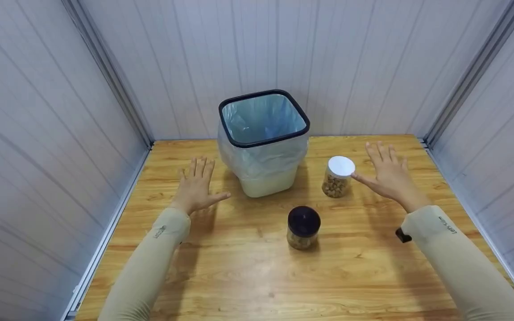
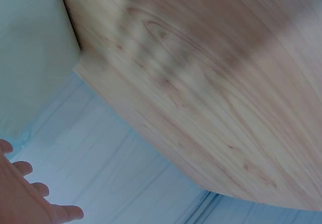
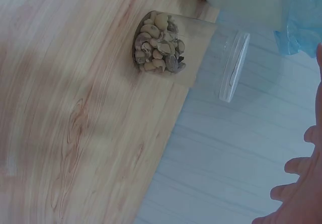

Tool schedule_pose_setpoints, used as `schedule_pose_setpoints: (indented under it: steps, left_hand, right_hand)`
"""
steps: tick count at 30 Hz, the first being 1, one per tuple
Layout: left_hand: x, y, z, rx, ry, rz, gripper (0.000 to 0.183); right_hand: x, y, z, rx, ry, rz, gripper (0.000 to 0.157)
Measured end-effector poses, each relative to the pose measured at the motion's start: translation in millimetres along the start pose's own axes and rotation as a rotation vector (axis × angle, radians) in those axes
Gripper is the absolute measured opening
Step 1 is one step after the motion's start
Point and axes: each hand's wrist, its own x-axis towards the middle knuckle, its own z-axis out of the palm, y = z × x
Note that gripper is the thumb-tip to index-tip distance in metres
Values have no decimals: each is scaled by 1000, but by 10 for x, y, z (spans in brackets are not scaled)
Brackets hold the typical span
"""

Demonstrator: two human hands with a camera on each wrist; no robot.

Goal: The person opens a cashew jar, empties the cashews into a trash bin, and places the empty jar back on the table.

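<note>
My left hand is held out over the left side of the table, fingers straight and spread, holding nothing. To its right stands a bin with a black rim and a pale plastic liner. My right hand is stretched out the same way on the right, its thumb tip overlapping the edge of a white-lidded jar in the head view. Seen from the right wrist, that clear jar stands upright, partly filled with shelled nuts. A second jar, with a black lid, stands nearer, between the hands.
The wooden table is enclosed by white panel walls at the back and both sides. Metal strips run along the corners and side edges. The bin stands close to the back wall.
</note>
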Motion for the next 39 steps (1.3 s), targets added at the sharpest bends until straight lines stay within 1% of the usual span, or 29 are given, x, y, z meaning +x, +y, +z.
schedule_pose_setpoints:
  steps: [4, 10, 16, 21, 26, 30, 36, 39]
  left_hand:
    - [12, 19, -8, -33, 0, 7, 123]
    - [12, 34, 19, -52, 9, 25, 120]
    - [-7, 49, 60, -87, 10, 49, 116]
    - [-7, 63, 73, -88, 32, 102, 109]
    - [-16, 91, 93, -108, 44, 142, 104]
    - [-19, 123, 122, -131, 43, 150, 102]
    - [-19, 149, 191, -113, 33, 175, 101]
    - [-31, 156, 219, -116, 20, 172, 101]
  right_hand:
    - [-22, -19, 2, 4, 2, -3, 108]
    - [-56, -30, 38, 14, 21, -22, 107]
    - [-71, -12, 90, 54, 125, -66, 102]
    - [-70, -24, 115, 96, 190, -82, 99]
    - [-85, -54, 135, 129, 201, -93, 98]
    - [-101, -60, 160, 149, 211, -100, 95]
    - [-116, -54, 209, 199, 212, -111, 91]
    - [-118, -59, 233, 211, 211, -122, 90]
